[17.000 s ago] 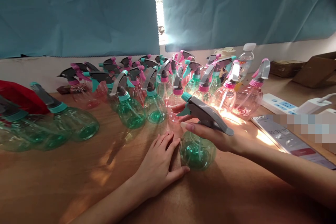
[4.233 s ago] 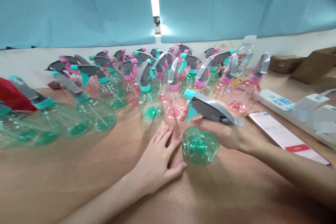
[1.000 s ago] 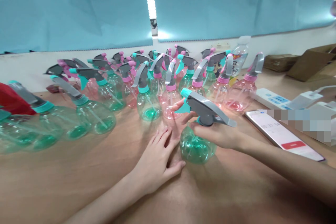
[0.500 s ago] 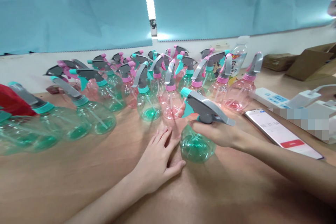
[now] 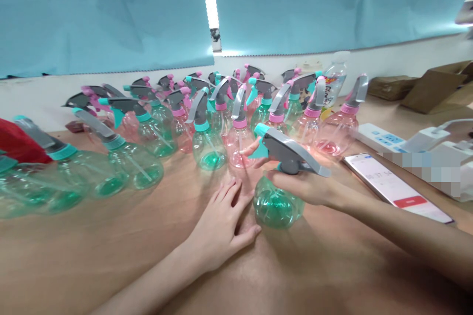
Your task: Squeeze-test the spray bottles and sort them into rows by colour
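A green spray bottle (image 5: 278, 206) with a grey head and turquoise nozzle stands upright on the table in front of me. My right hand (image 5: 291, 182) is around its neck, below the head, with a couple of fingers stretched out past the turquoise trigger (image 5: 261, 150). Flat on the tabletop just left of this bottle lies my left hand (image 5: 223, 221), its fingers spread and holding nothing. Beyond the hands stand a green spray bottle (image 5: 209, 150) with a turquoise collar and a pink one (image 5: 241, 145) with a pink collar.
Several more pink and green spray bottles crowd the back and left, including a green one (image 5: 136, 165). To the right lie a phone (image 5: 397, 187) showing a timer and a white power strip (image 5: 382, 137). A clear drink bottle (image 5: 335, 78) and cardboard boxes (image 5: 434, 88) stand behind.
The fingers of my right hand have straightened and reach further left past the trigger. My left hand and the spray bottle have stayed in place.
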Motion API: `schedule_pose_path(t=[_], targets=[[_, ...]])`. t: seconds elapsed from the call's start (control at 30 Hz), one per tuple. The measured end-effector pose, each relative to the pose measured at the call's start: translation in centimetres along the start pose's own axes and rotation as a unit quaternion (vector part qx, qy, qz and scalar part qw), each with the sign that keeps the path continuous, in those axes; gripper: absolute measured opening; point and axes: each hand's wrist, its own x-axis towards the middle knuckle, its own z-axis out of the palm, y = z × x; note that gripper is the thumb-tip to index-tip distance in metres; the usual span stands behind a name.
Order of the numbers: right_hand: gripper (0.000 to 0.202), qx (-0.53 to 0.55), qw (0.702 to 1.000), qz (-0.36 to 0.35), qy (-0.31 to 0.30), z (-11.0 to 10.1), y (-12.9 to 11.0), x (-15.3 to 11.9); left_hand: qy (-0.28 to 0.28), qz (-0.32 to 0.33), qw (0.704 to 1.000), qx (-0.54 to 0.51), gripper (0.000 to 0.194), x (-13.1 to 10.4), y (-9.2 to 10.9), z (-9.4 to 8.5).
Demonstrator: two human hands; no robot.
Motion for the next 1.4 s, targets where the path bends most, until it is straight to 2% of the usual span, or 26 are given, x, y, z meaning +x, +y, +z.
schedule_pose_path(t=[0.07,0.17,0.53,1.1,1.27,1.4], targets=[[0.026,-0.036,0.999,-0.012,0.024,0.0,0.6,-0.2,0.002,0.000,1.000,-0.001,0.056,0.0,-0.1,0.1],[0.020,-0.080,0.996,-0.015,0.040,0.0,1.4,-0.5,-0.002,0.000,1.000,0.009,0.057,-0.1,-0.1,0.2],[0.011,-0.083,0.995,-0.013,0.054,0.1,1.5,-0.6,-0.001,-0.003,1.000,0.006,0.057,-0.2,0.0,0.2],[0.034,-0.044,0.999,-0.016,0.006,-0.1,1.4,-0.4,0.006,-0.003,1.000,0.005,0.056,-0.2,0.0,0.1],[0.052,-0.042,0.999,-0.004,0.018,-0.1,1.6,-0.4,0.002,-0.001,1.000,0.010,0.057,-0.1,0.0,0.1],[0.055,-0.052,0.998,-0.003,0.029,0.0,1.5,-0.5,-0.003,-0.002,1.000,0.015,0.058,-0.1,0.0,0.1]])
